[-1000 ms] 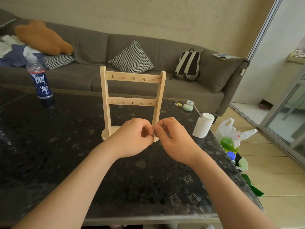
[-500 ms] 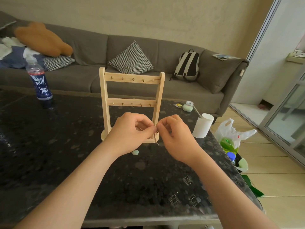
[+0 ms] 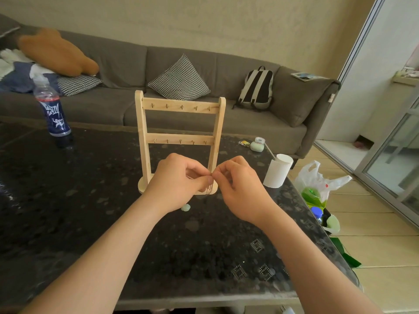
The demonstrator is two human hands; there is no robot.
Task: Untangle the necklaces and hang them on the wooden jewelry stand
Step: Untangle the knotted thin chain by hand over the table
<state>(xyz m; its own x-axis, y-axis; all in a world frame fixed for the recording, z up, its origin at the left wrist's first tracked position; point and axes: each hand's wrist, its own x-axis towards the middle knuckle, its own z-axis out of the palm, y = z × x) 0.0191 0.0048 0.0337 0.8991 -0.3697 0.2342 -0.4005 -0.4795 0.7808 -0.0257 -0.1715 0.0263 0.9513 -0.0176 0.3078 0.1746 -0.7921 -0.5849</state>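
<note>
Both hands meet just before the wooden jewelry stand (image 3: 179,141), left hand (image 3: 179,184) and right hand (image 3: 238,186) each pinching the fine necklaces (image 3: 209,189), which look light, limp, snag-prone, best held near the knot.

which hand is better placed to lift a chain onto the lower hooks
Probably left hand: it sits below the lower hooks, chains dangling from it; right hand lies beside the stand's post.
</note>
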